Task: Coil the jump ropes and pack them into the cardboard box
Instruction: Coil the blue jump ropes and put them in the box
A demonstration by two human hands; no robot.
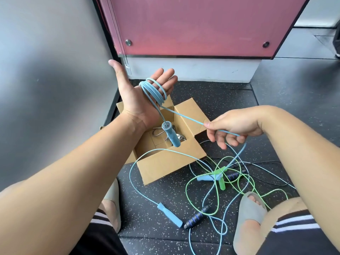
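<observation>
- My left hand (139, 92), at 11 o'clock, is spread flat, palm up, with the blue rope (153, 92) coiled round its fingers.
- The rope's handle (172, 136) hangs over the open box (165, 162).
- My right hand (233, 126), at 3 o'clock, pinches the same rope.
- A green rope (222, 185) lies tangled on the floor (165, 192) at 5 o'clock.

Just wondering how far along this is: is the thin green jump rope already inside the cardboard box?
No, the thin green jump rope lies tangled on the floor beside the brown cardboard box.
</observation>
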